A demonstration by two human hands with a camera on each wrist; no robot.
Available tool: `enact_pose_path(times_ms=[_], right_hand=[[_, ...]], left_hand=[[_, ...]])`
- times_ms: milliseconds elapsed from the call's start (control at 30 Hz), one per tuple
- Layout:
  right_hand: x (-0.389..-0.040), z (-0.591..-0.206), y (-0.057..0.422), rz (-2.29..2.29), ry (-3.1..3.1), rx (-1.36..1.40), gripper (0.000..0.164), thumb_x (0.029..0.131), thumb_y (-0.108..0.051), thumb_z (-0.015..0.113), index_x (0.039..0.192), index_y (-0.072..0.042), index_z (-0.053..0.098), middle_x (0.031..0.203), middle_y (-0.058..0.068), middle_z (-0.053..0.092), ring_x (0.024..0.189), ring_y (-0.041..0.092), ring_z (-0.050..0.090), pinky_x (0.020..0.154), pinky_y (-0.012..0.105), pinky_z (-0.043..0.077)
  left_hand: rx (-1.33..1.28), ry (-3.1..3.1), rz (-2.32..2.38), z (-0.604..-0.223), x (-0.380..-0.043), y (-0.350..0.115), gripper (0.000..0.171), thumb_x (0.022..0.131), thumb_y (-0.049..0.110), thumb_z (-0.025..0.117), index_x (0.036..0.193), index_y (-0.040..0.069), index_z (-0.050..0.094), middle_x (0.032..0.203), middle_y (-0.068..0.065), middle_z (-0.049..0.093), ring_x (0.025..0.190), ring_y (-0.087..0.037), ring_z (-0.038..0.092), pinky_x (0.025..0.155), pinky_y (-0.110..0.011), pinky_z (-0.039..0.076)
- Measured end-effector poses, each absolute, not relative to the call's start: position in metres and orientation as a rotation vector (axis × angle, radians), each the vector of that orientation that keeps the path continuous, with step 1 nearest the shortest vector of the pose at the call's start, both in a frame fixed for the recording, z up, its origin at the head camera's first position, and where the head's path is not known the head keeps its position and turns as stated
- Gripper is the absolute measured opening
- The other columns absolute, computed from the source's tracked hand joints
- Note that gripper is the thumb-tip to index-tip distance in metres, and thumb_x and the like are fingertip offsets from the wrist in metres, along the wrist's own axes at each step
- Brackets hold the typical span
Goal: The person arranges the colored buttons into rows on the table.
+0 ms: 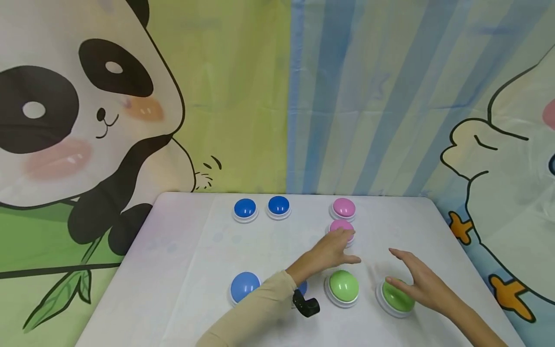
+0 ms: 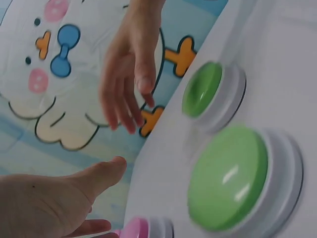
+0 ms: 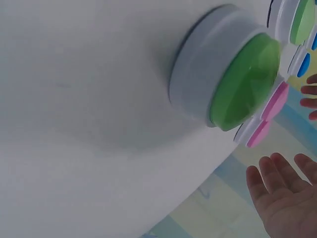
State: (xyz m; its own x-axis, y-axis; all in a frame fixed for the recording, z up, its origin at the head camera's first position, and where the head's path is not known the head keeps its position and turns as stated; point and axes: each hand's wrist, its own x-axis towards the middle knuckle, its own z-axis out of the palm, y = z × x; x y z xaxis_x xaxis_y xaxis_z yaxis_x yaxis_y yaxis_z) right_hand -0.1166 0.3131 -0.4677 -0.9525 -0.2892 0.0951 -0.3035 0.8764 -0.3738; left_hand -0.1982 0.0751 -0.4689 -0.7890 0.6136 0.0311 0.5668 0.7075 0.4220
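My left hand (image 1: 327, 251) reaches over the table with extended fingers and spread thumb, its fingertips overlapping the nearer pink dome button (image 1: 340, 225) in the head view; whether they touch it, I cannot tell. Beyond sits another pink button (image 1: 344, 207). Over the right green dome button (image 1: 398, 296), my right hand (image 1: 422, 282) hovers with fingers extended, holding nothing. In the right wrist view that hand (image 3: 287, 198) appears apart from the green button (image 3: 247, 82). A second green button (image 1: 344, 286) lies between the hands, nearer the front. All these buttons have white round bases.
Two dark blue buttons (image 1: 244, 208) stand at the table's back left. Nearer the front is a lighter blue button (image 1: 244, 287), and another blue one (image 1: 302, 288) is mostly hidden by the left sleeve (image 1: 256, 311). A printed curtain (image 1: 234, 96) hangs behind the white table (image 1: 182, 270).
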Motion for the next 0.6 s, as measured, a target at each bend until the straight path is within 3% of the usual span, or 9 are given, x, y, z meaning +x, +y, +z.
enact_pose_path(times_ms=[233,600], right_hand=[[-0.147,-0.473,0.308,0.638,-2.999,0.521,0.074,0.079,-0.048,0.065,0.133,-0.002,0.042,0.129,0.019,0.051,0.116,0.036,0.050,0.088,0.054,0.047],[-0.188,-0.475,0.284,0.692,-2.939,0.700,0.073,0.080,-0.042,0.067,0.134,0.000,0.041,0.129,0.021,0.051,0.113,0.035,0.053,0.090,0.051,0.048]], left_hand=[[0.804,2.801,0.751,-0.474,-0.221,0.048,0.073,0.076,0.045,0.070,0.136,0.014,0.041,0.118,-0.002,0.056,0.106,-0.013,0.054,0.089,-0.023,0.049],[0.683,2.786,0.757,-0.480,-0.241,0.040,0.074,0.075,0.042,0.072,0.135,0.011,0.042,0.119,-0.005,0.056,0.106,-0.015,0.054,0.090,-0.026,0.050]])
